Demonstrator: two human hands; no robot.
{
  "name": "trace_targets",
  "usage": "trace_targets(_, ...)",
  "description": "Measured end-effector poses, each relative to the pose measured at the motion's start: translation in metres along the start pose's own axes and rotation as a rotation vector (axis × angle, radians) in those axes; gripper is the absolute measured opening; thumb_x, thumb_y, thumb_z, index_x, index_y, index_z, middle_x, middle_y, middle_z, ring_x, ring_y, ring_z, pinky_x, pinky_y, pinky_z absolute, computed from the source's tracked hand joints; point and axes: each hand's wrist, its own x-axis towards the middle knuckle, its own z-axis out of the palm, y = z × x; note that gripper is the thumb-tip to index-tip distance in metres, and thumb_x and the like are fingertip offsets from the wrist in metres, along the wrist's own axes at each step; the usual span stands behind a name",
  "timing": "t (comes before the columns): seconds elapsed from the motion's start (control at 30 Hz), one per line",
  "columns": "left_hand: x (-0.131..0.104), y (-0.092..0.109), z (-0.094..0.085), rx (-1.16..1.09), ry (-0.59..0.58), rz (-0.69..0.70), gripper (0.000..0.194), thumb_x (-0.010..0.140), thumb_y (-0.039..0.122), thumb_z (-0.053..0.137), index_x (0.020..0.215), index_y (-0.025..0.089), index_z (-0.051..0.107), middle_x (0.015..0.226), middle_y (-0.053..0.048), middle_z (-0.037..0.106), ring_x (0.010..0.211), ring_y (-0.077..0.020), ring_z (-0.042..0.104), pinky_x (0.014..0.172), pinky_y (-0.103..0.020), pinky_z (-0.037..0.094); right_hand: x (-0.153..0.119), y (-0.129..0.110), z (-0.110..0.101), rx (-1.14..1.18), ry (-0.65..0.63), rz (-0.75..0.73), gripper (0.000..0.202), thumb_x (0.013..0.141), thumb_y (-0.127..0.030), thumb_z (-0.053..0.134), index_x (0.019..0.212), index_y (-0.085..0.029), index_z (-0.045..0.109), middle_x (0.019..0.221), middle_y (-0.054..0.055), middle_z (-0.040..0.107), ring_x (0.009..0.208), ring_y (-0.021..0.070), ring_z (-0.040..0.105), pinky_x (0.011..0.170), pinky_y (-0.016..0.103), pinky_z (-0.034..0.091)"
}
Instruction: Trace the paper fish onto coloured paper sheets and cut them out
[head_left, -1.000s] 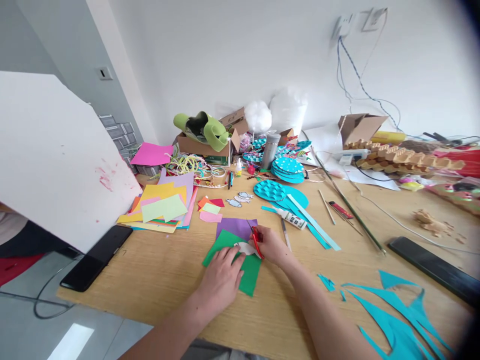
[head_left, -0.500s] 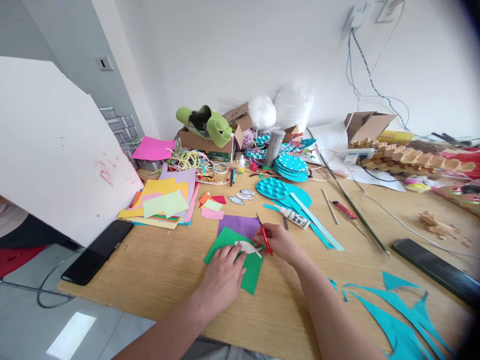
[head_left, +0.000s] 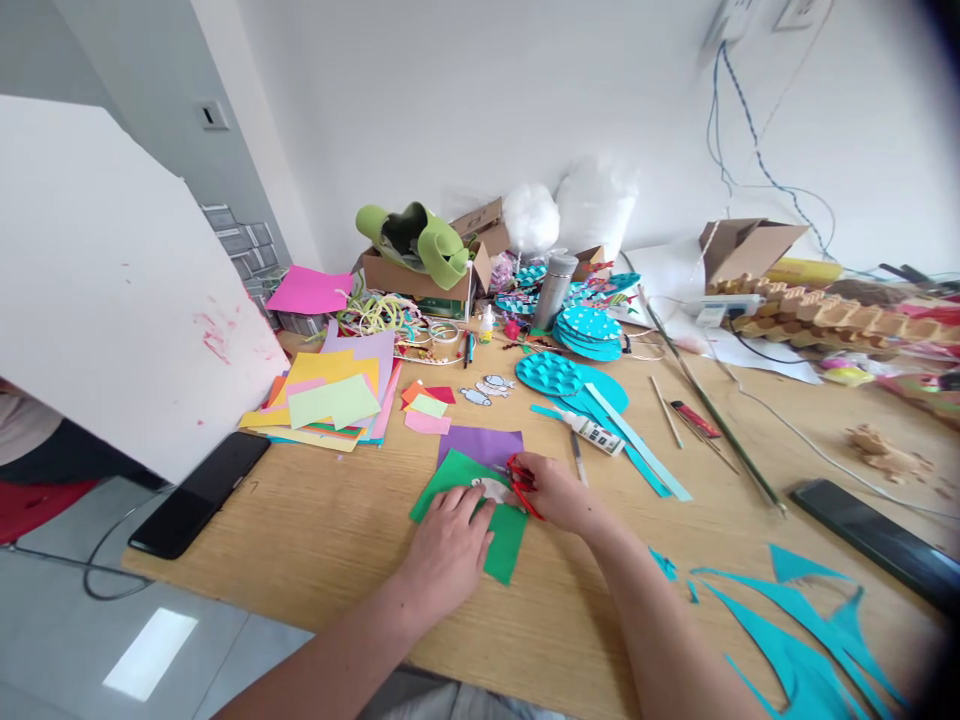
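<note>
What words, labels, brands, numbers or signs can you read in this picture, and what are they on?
Nothing can be read with certainty.
White squeeze bottle: label markings, too small to read.
Small bottle with yellow on it: too small to make out any lettering.
Raised cardboard flap at the back: dark marks, too blurred to read.
</note>
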Motion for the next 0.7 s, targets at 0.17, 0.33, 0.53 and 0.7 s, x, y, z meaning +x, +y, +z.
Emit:
trace_targets(0.17,0.0,0.001,-0.002,-0.001,0.003,-0.006,0.035,0.091,0.024,0.047,0.126,0.019,0.05,0.131,-0.008,0.051,0.115,-0.024,0.045,0.095,-0.041,0.04,-0.001,0.002,0.003,-0.057,-0.008,-0.054,0.008,0.067,-0.015,0.059,0.068,-0.018,0.052,0.064,-0.001,0.055,0.057,0.0105,0.042,0.053,0.021,0.031)
trace_targets(0.33,0.0,0.0,-0.002,-0.006,0.006,0.0,0.034,0.091,0.023,0.047,0.124,0.018,0.051,0.131,-0.009,0.051,0.115,-0.0244,0.046,0.094,-0.041,0.041,-0.001,0.004,-0.005,-0.043,0.004,-0.007,0.008,0.068,-0.017,0.06,0.066,-0.018,0.052,0.06,-0.002,0.055,0.055,0.0105,0.04,0.052,0.021,0.029)
trace_targets(0.53,0.0,-0.001,0.0,-0.014,0.004,-0.002,0.033,0.091,0.023,0.047,0.124,0.018,0.051,0.133,-0.009,0.05,0.117,-0.0243,0.045,0.094,-0.041,0.04,-0.002,0.009,-0.012,-0.076,0.029,0.063,0.007,0.072,-0.018,0.055,0.066,-0.018,0.051,0.061,-0.001,0.053,0.055,0.0109,0.04,0.051,0.023,0.028)
trace_targets(0.7,0.0,-0.002,0.002,-0.015,0.018,0.007,0.033,0.091,0.023,0.047,0.123,0.018,0.051,0.133,-0.009,0.05,0.116,-0.0243,0.046,0.093,-0.041,0.041,-0.002,0.014,-0.012,-0.087,0.04,0.059,0.008,0.074,-0.02,0.052,0.067,-0.018,0.051,0.061,-0.001,0.052,0.054,0.011,0.039,0.051,0.023,0.028)
